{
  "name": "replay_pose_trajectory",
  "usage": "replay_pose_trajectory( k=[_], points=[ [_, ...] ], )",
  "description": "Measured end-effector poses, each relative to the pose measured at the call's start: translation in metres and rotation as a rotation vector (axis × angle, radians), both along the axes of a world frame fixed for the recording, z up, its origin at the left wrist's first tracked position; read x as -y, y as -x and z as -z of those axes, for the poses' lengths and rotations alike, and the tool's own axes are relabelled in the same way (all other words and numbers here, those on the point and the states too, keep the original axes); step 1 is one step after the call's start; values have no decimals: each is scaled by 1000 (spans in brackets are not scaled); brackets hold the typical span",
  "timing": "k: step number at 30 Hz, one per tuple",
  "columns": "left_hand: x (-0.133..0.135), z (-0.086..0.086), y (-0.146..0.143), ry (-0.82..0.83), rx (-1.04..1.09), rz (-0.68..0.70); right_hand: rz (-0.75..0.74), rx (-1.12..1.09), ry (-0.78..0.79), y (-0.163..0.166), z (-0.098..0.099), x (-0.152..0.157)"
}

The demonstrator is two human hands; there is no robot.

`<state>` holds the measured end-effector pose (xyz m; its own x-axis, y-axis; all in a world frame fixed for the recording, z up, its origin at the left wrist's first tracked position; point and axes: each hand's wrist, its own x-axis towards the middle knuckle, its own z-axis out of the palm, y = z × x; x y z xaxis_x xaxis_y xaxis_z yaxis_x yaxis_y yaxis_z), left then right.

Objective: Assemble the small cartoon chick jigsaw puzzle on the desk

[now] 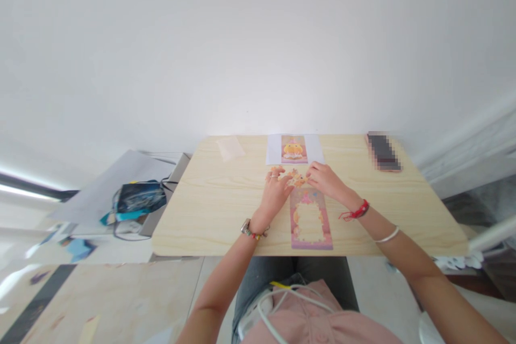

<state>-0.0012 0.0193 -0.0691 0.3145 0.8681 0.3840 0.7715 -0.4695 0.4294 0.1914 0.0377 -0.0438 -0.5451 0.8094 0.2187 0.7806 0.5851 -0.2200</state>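
Observation:
A pile of small yellow-orange puzzle pieces [297, 178] lies on the table, between my hands. My left hand [276, 190] rests over the left side of the pile, fingers bent and apart, touching pieces. From the right, my right hand [326, 179] reaches in with its fingertips drawn together at the edge of the pile, seemingly on a puzzle piece mostly hidden by the fingers. Directly below the hands lies a pink-purple puzzle frame [312, 245] with its middle unfilled. Beyond the pile, a white sheet [274, 149] carries a printed picture [294, 150] of a yellow figure.
A pale wood table [226, 209] stands against a white wall [258, 54]. At its back left lies a translucent packet [230, 148]; a phone [384, 151] is at the back right. Left of the table, a dark bag [141, 196] sits on a lower surface.

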Motion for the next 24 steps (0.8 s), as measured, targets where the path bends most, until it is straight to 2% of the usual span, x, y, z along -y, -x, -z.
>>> replay_pose_trajectory(
  k=[8,14,20,24],
  points=[
    [-4,-9,-12,-16,-3,119,-81,31,-14,2,-10,8],
    [-5,-4,0,3,-64,-19,22,22,88,-7,0,-4],
    [-10,-2,9,-9,-88,-45,41,53,224,-8,1,-20],
    [-9,-2,10,-26,-90,-51,48,46,196,7,-1,-28]
  ],
)
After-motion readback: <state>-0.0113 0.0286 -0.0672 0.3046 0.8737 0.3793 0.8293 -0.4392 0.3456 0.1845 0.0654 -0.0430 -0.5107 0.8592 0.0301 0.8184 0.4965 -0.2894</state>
